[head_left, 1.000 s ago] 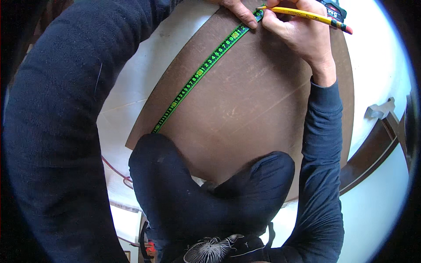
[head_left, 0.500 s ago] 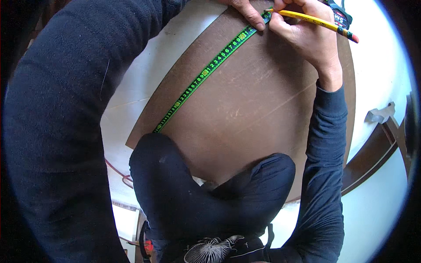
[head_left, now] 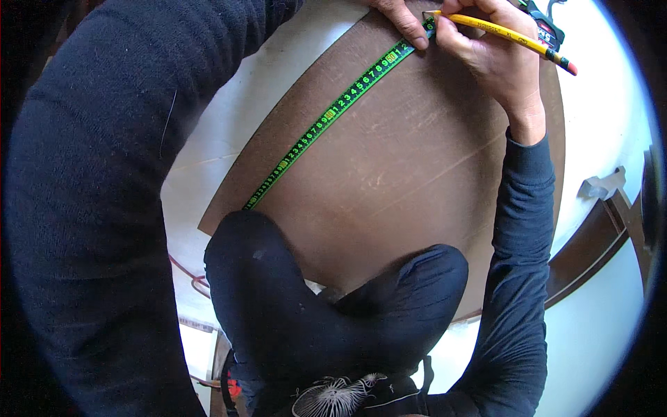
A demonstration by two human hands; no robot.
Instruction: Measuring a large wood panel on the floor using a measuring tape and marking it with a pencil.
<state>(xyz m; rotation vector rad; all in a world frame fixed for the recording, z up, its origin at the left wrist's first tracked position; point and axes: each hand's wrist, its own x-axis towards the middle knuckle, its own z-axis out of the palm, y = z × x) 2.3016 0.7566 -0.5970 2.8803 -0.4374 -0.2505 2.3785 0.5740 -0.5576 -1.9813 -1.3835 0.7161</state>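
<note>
- We've got the green tape measure blade (head_left: 339, 104) laid diagonally over the brown panel (head_left: 403, 181), lower end running to the left knee (head_left: 243, 236), which hides whatever is beyond it
- Our left hand (head_left: 403, 19) comes in at the top edge, partly cut off; its thumb lies on the blade near the upper end, and we can't tell how its other fingers stand
- Our right hand (head_left: 497, 52) has its fingers narrow, pinched round the yellow pencil (head_left: 507, 33), gripped low by the point
- Pencil tip sits at the upper stretch of the blade, just beside the left thumb; we can't tell if it touches the panel
- Pencil's red eraser end points out to the right
- Tape case (head_left: 551, 33), dark with some green, sits beyond the right hand at upper right; our hand hides the blade in between
- Panel lies on a white surface (head_left: 240, 118), both knees over its near side
- Off to the right we see a curved-looking brown board (head_left: 590, 260) with a grey piece (head_left: 603, 184) near its upper end
- Red cord (head_left: 199, 281) lies left of the left knee
</note>
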